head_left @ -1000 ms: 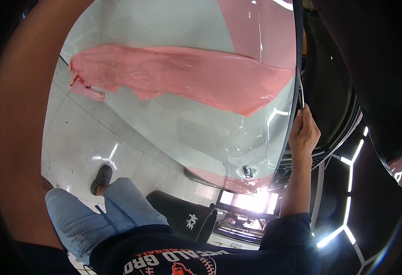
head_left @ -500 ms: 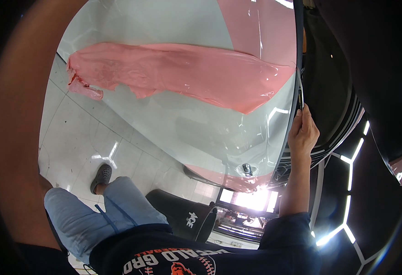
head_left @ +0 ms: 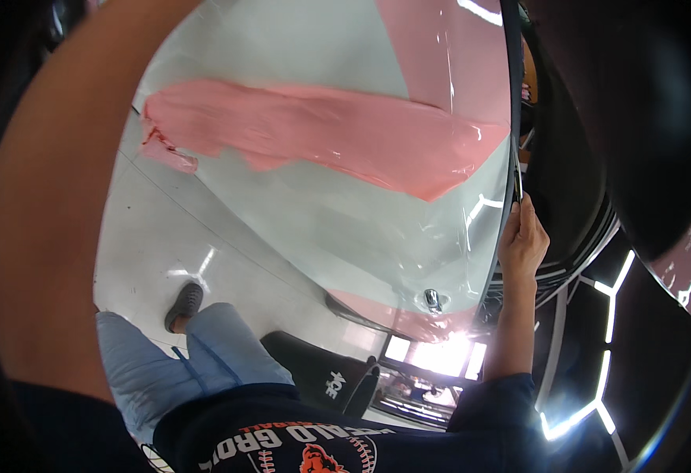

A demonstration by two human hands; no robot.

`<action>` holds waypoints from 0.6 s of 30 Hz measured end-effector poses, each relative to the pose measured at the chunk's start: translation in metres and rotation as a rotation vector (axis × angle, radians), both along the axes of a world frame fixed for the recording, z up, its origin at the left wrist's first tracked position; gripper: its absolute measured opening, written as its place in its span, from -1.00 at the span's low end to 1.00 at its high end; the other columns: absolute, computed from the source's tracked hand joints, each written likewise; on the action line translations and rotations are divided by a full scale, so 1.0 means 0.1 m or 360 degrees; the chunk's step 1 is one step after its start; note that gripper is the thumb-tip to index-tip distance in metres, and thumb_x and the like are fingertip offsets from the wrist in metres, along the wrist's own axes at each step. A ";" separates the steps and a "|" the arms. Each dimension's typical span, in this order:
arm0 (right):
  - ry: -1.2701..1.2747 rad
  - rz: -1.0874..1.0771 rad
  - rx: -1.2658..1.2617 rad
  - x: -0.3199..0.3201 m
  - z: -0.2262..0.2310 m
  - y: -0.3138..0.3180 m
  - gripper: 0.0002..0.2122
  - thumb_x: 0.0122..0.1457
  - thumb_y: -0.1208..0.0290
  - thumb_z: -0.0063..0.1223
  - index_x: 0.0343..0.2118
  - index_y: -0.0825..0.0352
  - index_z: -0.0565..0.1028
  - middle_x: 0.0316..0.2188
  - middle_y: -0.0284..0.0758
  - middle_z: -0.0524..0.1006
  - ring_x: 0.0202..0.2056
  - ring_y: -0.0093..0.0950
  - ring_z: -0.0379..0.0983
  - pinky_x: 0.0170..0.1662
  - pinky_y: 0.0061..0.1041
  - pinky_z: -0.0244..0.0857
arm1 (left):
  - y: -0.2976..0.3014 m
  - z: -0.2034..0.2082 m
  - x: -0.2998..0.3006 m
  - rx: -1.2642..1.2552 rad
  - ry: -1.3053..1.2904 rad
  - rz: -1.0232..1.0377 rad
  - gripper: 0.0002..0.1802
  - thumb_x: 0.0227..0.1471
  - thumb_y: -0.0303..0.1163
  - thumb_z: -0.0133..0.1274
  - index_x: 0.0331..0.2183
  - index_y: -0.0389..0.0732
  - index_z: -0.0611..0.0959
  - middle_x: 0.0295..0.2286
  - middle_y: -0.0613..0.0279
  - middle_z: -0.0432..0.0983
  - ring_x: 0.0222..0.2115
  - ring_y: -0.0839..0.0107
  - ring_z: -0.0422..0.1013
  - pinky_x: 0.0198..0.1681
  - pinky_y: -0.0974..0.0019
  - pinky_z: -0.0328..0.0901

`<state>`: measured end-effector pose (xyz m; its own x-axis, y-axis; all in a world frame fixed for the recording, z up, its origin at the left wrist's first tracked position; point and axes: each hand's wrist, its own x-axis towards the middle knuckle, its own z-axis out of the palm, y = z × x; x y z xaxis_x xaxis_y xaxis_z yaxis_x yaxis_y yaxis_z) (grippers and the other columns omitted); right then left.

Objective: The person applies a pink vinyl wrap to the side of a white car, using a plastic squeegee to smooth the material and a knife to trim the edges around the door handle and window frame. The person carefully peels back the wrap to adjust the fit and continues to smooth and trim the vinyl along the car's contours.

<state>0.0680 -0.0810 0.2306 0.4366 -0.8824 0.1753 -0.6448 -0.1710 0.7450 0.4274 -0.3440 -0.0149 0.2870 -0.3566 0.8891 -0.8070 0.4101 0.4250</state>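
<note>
My right hand [head_left: 523,241] is closed, with a slim knife-like tool [head_left: 517,175] between thumb and fingers. The tool's thin end lies along the dark trim [head_left: 509,94] at the edge of a glossy car panel [head_left: 345,229], near the corner of a strip of pink film [head_left: 314,126]. The film stretches across the pale panel, smooth at this corner, wrinkled and torn at its far left end. My left arm [head_left: 54,229] fills the left side and reaches up; the left hand is outside the picture.
A chrome-coloured fitting [head_left: 432,300] is on the panel below the film. More pink surface [head_left: 440,47] shows higher on the panel. A dark bin [head_left: 322,374] stands beside my legs on the shiny tiled floor [head_left: 156,229]. Dark glass [head_left: 570,173] lies right of the trim.
The view has shifted slightly, so the panel, film and left arm appear a little further right. My right hand keeps its grip on the tool at the trim.
</note>
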 end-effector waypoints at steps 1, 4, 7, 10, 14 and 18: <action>-0.0018 -0.0042 0.0008 0.00 0.02 0.02 -0.78 0.31 0.48 0.01 -0.04 0.43 0.54 -0.51 -0.09 0.57 -0.56 -0.18 0.54 -0.47 -0.31 0.41 | 0.01 0.00 -0.05 0.0096 -0.0052 -0.0012 -0.39 0.37 0.02 -0.27 0.32 -0.02 0.32 0.37 0.15 0.02 0.39 0.03 -0.11 0.42 -0.07 -0.19; 0.0079 0.0075 0.0050 -0.23 0.00 0.05 -0.75 0.30 0.48 0.01 -0.01 0.42 0.52 -0.47 -0.08 0.58 -0.51 -0.14 0.55 -0.44 -0.28 0.42 | 0.33 -0.11 -0.20 0.0459 0.0126 -0.0294 -0.36 0.37 0.07 -0.29 0.34 0.01 0.26 0.38 0.09 -0.02 0.40 -0.04 -0.16 0.42 -0.15 -0.22; -0.0276 0.0185 0.0016 -0.18 -0.01 0.07 -0.70 0.29 0.52 0.00 0.06 0.40 0.47 -0.46 -0.08 0.56 -0.51 -0.14 0.52 -0.44 -0.26 0.39 | 0.64 0.08 -0.09 0.0537 0.0216 -0.0307 -0.38 0.27 -0.06 -0.12 0.29 -0.04 0.34 0.32 0.04 0.12 0.35 -0.09 -0.05 0.37 -0.13 -0.10; -0.0919 0.0198 -0.0268 -0.04 -0.06 0.24 -0.76 0.28 0.52 0.04 -0.01 0.43 0.46 -0.61 -0.15 0.45 -0.61 -0.22 0.43 -0.51 -0.31 0.29 | 1.15 0.10 -0.43 0.0457 0.0266 -0.0410 -0.38 0.17 -0.31 0.05 0.24 -0.25 0.39 0.28 -0.17 0.14 0.23 -0.32 0.10 0.25 -0.24 0.05; -0.1693 -0.0289 -0.0557 -0.22 -0.38 0.46 -0.74 0.34 0.48 -0.08 0.04 0.41 0.41 -0.54 -0.16 0.53 -0.53 -0.20 0.51 -0.42 -0.31 0.36 | 1.95 0.18 -1.37 0.0863 -0.0031 -0.1105 -0.64 0.06 -0.36 0.09 -0.11 -0.33 0.60 -0.04 -0.20 0.46 -0.02 -0.23 0.35 0.08 -0.18 0.22; -0.2107 -0.0351 -0.0657 -0.03 -0.83 -0.03 -0.79 0.32 0.50 -0.10 -0.06 0.45 0.46 -0.32 -0.03 0.58 -0.28 -0.12 0.56 -0.18 -0.27 0.40 | 1.65 0.71 -1.35 0.0618 -0.0048 -0.1033 -0.67 0.11 -0.38 0.12 -0.10 -0.33 0.60 -0.19 -0.04 0.48 -0.17 -0.04 0.40 -0.05 -0.01 0.30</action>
<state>0.0648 -0.0841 0.1474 -0.3934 -0.6947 0.6022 -0.8833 0.1038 -0.4573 0.2922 -0.1786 0.0563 -0.1101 -0.7348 0.6693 -0.4681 0.6324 0.6172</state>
